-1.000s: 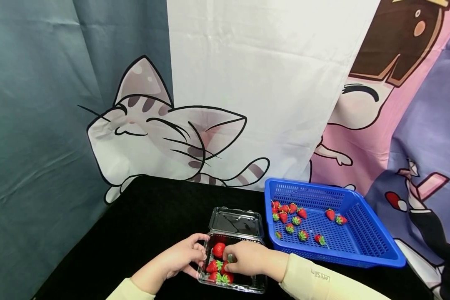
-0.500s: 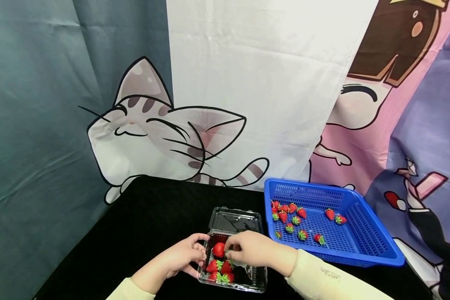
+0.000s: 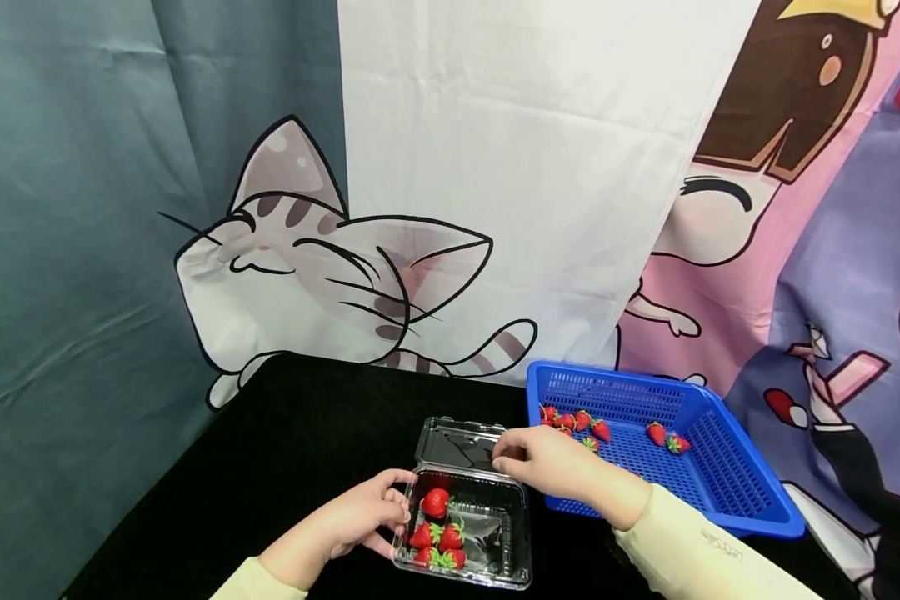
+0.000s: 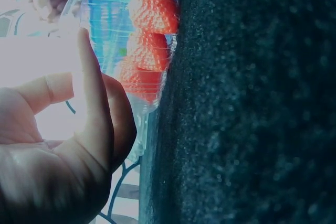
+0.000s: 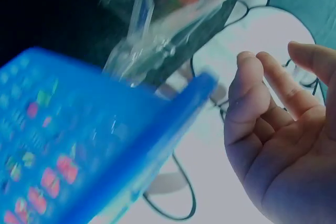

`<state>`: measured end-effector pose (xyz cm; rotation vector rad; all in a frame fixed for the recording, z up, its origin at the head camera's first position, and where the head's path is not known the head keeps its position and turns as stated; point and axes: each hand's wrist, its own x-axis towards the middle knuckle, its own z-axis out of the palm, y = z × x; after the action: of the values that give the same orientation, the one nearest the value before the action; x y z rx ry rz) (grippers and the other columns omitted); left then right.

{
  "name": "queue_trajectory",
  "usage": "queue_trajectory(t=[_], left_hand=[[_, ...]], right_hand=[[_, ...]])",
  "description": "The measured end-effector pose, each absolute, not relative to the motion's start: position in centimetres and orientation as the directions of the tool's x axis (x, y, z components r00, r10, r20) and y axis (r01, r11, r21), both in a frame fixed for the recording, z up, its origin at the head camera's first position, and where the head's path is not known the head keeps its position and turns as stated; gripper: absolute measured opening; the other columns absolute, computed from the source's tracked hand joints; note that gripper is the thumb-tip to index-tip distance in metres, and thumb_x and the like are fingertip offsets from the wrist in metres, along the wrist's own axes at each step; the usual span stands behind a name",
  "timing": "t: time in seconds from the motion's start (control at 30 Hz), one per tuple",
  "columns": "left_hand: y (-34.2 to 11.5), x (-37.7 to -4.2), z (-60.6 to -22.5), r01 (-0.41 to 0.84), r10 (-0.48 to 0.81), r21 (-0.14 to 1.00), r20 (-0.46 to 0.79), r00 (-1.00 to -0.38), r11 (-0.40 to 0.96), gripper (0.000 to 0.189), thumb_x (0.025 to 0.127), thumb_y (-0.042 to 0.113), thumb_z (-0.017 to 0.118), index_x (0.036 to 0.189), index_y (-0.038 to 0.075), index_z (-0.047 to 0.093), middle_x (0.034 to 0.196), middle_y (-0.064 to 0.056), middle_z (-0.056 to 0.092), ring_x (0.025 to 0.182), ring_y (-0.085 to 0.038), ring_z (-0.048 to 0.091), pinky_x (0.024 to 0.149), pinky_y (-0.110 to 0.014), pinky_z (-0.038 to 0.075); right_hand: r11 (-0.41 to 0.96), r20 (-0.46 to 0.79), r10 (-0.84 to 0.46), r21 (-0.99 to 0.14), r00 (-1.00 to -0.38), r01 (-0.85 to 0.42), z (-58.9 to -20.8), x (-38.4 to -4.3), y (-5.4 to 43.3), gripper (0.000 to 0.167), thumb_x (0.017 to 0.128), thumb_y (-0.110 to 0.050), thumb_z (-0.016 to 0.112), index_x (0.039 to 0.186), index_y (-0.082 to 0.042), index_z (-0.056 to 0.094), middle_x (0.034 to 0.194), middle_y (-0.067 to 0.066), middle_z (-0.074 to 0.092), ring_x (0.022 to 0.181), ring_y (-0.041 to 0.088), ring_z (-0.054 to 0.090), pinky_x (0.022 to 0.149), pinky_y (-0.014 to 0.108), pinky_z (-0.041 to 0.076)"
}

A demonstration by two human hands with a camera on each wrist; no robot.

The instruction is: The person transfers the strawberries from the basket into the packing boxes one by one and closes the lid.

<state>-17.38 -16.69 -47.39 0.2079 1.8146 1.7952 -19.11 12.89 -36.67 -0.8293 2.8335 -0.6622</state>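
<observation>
My left hand (image 3: pixel 360 518) rests against the left side of a clear plastic clamshell box (image 3: pixel 527 533), index finger along its back left corner. Several strawberries (image 3: pixel 437 502) lie in the box's left half, their red flesh showing through the wall in the left wrist view. The box's hinged lid (image 3: pixel 450 443) is folded back behind it. My right hand (image 3: pixel 546 458) hovers over the lid's right edge, between box and basket, fingers loosely bent. Nothing shows between its fingers (image 5: pixel 247 85) in the right wrist view.
A blue plastic basket (image 3: pixel 753 467) stands right of the box, with several more strawberries (image 3: pixel 656 432) in it, mostly at its left. My right forearm covers its near part. Black cloth (image 3: pixel 330 417) covers the table, and printed curtains (image 3: pixel 555 167) hang behind.
My right hand has let go of a strawberry in the box and moved up and right, out over the lid toward the basket. My left hand has stayed at the box's side.
</observation>
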Motion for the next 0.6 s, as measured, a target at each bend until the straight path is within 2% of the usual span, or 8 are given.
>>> queue_trajectory(t=[0.27,0.43,0.6], left_hand=[[-16.5,-17.6,-47.2,-0.272,0.487,0.958,-0.281,-0.827,0.092,0.064,0.083,0.003,0.06,0.142,0.001,0.036,0.097,-0.011,0.055,0.079,-0.02,0.056,0.056,-0.036,0.061],[-16.4,-17.6,-47.2,-0.281,0.489,0.956,-0.286,-0.824,0.085,0.066,0.082,0.003,0.06,0.143,0.0,0.035,0.1,-0.015,0.055,0.08,-0.02,0.056,0.058,-0.038,0.061],[-16.5,-17.6,-47.3,-0.284,0.488,0.955,-0.287,-0.824,0.083,0.067,0.082,0.003,0.061,0.143,0.0,0.034,0.102,-0.016,0.056,0.079,-0.02,0.056,0.058,-0.039,0.062]], right_hand=[[0.832,-0.002,-0.433,-0.387,-0.902,-0.398,-36.5,-20.4,17.7,0.009,0.094,-0.032,0.066,0.096,-0.024,0.068,0.076,-0.012,0.059,0.066,0.006,0.054,0.062,0.029,0.047],[0.88,-0.078,-0.354,-0.366,-0.932,-0.303,-37.0,-20.7,20.4,0.011,0.092,-0.031,0.068,0.095,-0.021,0.068,0.076,-0.009,0.059,0.068,0.011,0.052,0.063,0.032,0.045],[0.904,-0.17,-0.321,-0.347,-0.932,-0.249,-37.5,-20.7,22.9,0.018,0.091,-0.033,0.069,0.099,-0.018,0.069,0.086,-0.005,0.064,0.074,0.013,0.056,0.067,0.038,0.05]])
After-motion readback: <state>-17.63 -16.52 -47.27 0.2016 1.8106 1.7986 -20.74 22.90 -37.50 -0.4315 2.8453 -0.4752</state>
